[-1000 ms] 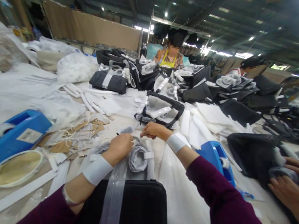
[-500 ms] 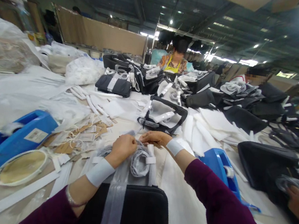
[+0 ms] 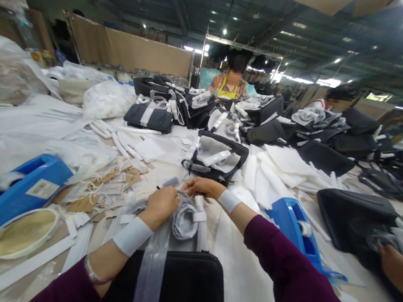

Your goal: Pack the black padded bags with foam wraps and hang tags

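- Head view: the left hand (image 3: 162,205) is clenched on the upper end of the coiled grey strap (image 3: 185,217). The strap lies on the counter (image 3: 239,274), just beyond the black case (image 3: 183,291).
- The right hand (image 3: 201,188) meets the strap at the same end. Its fingers lie close together, and it cannot be told whether they grasp the strap or only touch it.
- Risk: the white paper band (image 3: 199,216) around the coil looks thin. A hard pull by either hand could tear it or slide it off, and the coil would spring loose.
- Risk: the clear plastic strip (image 3: 151,270) draped over the case runs up beneath the left wrist, so a dragging wrist could pull it askew.
- Containers: the case is closed and its contents are unseen.
- The open black bag (image 3: 241,157) beyond the hands holds white-wrapped pieces.
- The left blue tape dispenser (image 3: 6,196) and the right blue tape dispenser (image 3: 290,218) each carry a roll.
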{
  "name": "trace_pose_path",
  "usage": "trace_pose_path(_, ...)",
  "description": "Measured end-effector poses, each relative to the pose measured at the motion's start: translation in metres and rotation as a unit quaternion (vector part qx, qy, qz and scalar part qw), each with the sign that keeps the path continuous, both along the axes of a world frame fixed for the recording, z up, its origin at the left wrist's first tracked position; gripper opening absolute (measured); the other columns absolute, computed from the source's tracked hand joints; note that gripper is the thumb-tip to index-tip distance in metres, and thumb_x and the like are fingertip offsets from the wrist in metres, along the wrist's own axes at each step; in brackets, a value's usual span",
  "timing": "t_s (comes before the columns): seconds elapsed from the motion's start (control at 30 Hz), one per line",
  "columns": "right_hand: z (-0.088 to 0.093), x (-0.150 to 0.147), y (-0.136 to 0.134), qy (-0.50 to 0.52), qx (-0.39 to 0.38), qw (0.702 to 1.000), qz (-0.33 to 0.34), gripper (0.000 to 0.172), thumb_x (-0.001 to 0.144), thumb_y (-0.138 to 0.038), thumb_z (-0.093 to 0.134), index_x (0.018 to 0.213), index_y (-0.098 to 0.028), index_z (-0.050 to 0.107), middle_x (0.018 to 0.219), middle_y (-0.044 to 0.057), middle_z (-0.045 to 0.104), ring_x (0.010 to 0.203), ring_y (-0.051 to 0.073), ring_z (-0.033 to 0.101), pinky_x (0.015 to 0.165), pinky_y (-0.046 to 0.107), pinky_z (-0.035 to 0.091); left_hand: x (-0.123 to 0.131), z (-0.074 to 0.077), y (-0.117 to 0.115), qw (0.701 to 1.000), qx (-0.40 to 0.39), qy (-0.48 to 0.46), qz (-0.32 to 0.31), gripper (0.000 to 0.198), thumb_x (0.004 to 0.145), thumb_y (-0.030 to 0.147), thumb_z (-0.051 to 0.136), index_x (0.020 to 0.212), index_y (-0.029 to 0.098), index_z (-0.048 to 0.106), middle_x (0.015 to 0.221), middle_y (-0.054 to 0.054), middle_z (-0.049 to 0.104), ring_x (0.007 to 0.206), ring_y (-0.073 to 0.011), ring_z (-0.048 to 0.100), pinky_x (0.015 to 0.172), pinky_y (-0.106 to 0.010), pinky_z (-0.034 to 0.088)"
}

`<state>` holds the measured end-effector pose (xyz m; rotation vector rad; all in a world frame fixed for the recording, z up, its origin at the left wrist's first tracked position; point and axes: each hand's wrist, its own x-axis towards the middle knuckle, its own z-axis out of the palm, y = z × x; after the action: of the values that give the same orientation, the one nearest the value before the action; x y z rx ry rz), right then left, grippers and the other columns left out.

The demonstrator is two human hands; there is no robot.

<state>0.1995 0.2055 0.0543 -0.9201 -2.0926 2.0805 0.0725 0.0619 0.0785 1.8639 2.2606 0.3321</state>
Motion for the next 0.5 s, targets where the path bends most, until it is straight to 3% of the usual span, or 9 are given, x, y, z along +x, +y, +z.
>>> trace_pose_path(0.2, -0.0098, -0.0083, -0.0030, 0.067, -0.019, 0.996, 0.046, 0.033, 0.056, 0.001, 0.063, 0.086, -0.014, 0.059, 0.072, -0.003, 0.064, 0.060, 0.009, 0.058, 0.055, 0.017, 0.046, -0.0009, -0.0022, 0.0019, 1.000, 0.004, -0.007, 0.014, 0.022, 0.082, 0.024, 0.048, 0.081, 0.017, 0.069, 0.095, -0.017, 0.072, 0.094, -0.0342, 0.067, 0.073, -0.038, 0.048)
trace_pose_path(0.5, -0.0089, -0.0048, -0.0038, 0.091, -0.026, 0.994, 0.053, 0.041, 0.055, -0.004, 0.070, 0.093, -0.014, 0.057, 0.075, -0.002, 0.065, 0.062, 0.010, 0.059, 0.054, 0.018, 0.045, -0.0011, -0.0007, 0.0031, 0.998, 0.027, -0.048, 0.030, 0.019, 0.073, 0.019, 0.052, 0.066, 0.019, 0.070, 0.084, -0.014, 0.073, 0.084, -0.0317, 0.067, 0.066, -0.034, 0.041)
